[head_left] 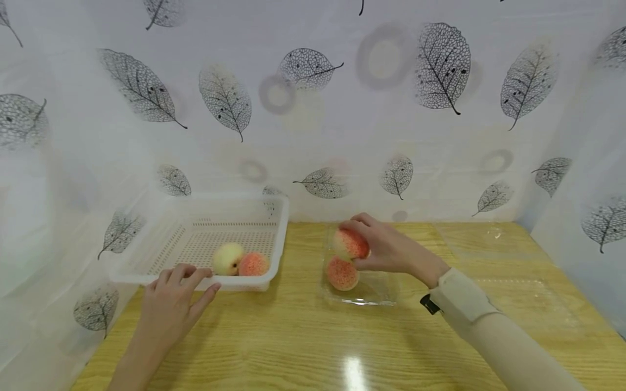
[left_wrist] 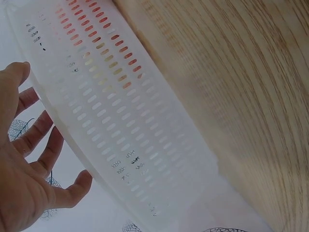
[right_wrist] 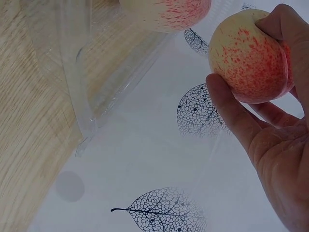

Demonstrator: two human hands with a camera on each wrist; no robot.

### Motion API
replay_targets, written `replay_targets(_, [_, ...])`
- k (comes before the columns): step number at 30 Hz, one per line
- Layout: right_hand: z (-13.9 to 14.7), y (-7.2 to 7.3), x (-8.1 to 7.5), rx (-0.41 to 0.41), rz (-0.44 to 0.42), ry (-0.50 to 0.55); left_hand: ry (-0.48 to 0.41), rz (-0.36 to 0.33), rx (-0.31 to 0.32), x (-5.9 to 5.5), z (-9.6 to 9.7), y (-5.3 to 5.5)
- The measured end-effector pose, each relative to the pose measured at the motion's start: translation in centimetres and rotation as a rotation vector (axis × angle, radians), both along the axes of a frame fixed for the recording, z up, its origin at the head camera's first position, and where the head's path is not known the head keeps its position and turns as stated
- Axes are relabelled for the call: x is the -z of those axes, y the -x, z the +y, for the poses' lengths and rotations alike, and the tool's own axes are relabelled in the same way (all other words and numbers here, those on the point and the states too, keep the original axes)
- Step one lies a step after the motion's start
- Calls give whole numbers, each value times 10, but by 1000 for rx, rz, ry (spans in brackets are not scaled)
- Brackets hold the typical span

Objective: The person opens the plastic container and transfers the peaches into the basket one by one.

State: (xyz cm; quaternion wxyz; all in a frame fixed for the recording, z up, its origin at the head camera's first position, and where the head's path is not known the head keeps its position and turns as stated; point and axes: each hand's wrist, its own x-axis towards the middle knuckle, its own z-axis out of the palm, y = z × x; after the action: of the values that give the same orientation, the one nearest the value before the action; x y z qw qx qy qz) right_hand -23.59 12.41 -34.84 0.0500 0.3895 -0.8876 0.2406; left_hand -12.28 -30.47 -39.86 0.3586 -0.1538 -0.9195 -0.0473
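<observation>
My right hand [head_left: 379,244] grips a red-speckled peach [right_wrist: 251,58], thumb and fingers spread round its sides. It holds this peach over a clear plastic container [head_left: 376,293], just behind a second peach [head_left: 343,274] that sits inside. At the front rim of a white perforated basket [head_left: 281,233] rests my left hand [head_left: 168,301], its fingers loosely bent over the edge. In the left wrist view the basket's slotted wall [left_wrist: 116,116] shows, with some fingertips hidden behind the rim. A pale yellow peach [head_left: 227,259] and a pinkish peach [head_left: 254,264] lie in the basket's front right corner.
More clear plastic pieces [head_left: 518,293] lie flat on the right side of the wooden table [head_left: 293,336]. A white sheet with a leaf print [head_left: 313,130] hangs behind the table and along both sides. Basket and container stand apart, with table between them.
</observation>
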Motion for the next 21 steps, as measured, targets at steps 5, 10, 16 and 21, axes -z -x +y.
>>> replay_targets(5, [-3, 4, 2, -7, 9, 0, -2, 5, 1, 1, 0, 0])
replay_targets(10, [-7, 5, 0, 6, -11, 4, -7, -1, -2, 0, 0, 0])
replay_targets(16, [-12, 6, -2, -1, -32, 14, -11, -1, 2, 0, 0, -1])
replay_targets(21, [-17, 8, -3, -9, -20, 21, -11, -5, 2, 0, 0, 0])
